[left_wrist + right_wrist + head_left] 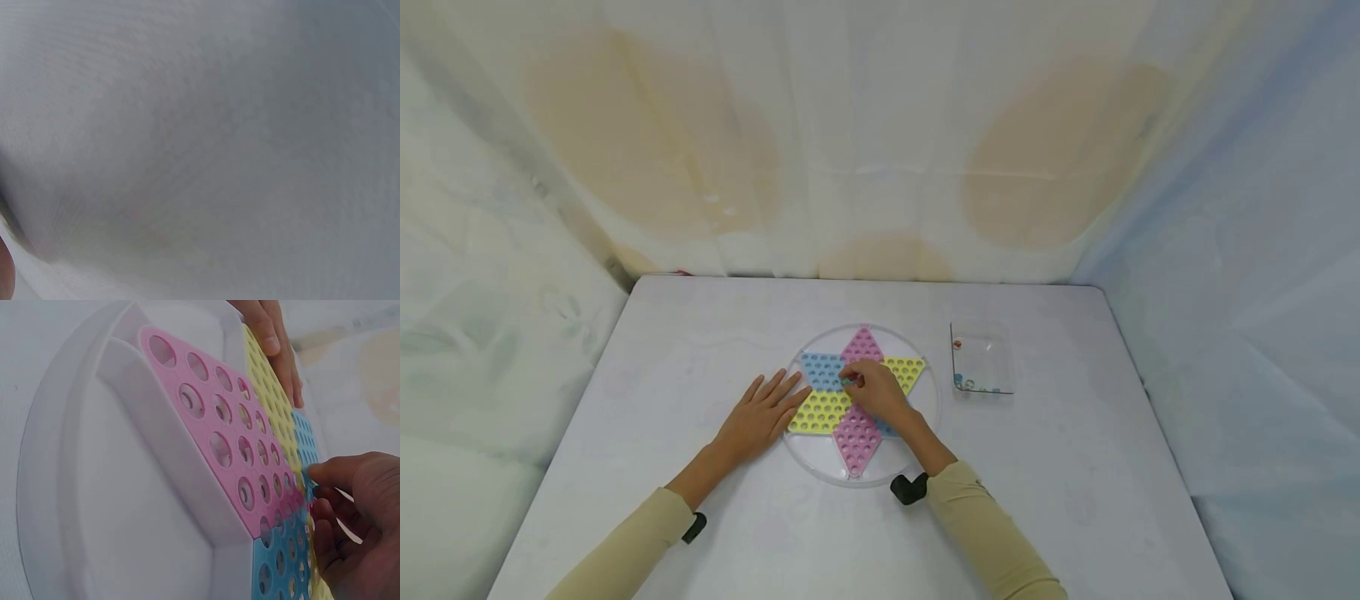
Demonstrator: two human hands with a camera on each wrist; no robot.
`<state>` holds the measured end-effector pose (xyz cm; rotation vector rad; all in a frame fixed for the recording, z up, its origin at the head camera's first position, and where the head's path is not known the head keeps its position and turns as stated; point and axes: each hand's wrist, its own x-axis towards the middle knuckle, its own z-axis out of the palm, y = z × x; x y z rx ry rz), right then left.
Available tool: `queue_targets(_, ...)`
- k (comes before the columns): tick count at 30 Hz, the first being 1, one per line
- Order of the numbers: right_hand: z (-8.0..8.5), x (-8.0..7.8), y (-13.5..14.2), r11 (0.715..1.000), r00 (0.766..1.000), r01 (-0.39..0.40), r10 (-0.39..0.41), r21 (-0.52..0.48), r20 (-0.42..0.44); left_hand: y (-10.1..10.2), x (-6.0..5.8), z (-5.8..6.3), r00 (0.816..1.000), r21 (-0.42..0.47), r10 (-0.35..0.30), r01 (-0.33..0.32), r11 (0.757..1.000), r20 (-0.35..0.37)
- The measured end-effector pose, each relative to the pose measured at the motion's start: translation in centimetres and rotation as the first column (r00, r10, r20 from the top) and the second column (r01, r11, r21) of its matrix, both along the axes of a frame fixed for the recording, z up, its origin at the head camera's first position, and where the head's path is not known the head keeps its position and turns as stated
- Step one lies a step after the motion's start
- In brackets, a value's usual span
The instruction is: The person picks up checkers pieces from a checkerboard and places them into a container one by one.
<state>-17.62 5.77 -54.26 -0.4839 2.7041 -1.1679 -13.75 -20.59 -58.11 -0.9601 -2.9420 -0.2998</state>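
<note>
A round Chinese checkers board (857, 446) lies on the table, its star of pink, yellow and blue sections dotted with holes. My left hand (760, 419) rests with spread, straight fingers on the board's left edge, fingertips at the yellow and blue sections. My right hand (880, 393) is over the star's middle, thumb and fingers pinching a small blue-green marble (847, 382) beside the blue section. In the right wrist view the right hand (359, 519) is low over the holes, the marble mostly hidden. The left wrist view is almost all blurred pale surface.
A clear square box (983, 358) stands right of the board, holding several small marbles, an orange one at its left and blue-green ones along its near side. The white table (1075, 500) ends at pale curtains behind and at both sides.
</note>
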Motion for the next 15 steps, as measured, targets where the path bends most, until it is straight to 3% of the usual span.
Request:
queue_targets(7,0.21,-0.08,0.16,1.000,1.000,-0.005,0.005,-0.025,0.000,-0.04,0.06,-0.02,0.999,0.006,-0.011,0.012,1.000,-0.042)
queue_targets(15,0.98,-0.15,0.33,1.000,1.000,-0.003,0.003,-0.016,-0.007,-0.06,0.03,-0.01,0.999,0.018,-0.014,0.015,1.000,-0.038)
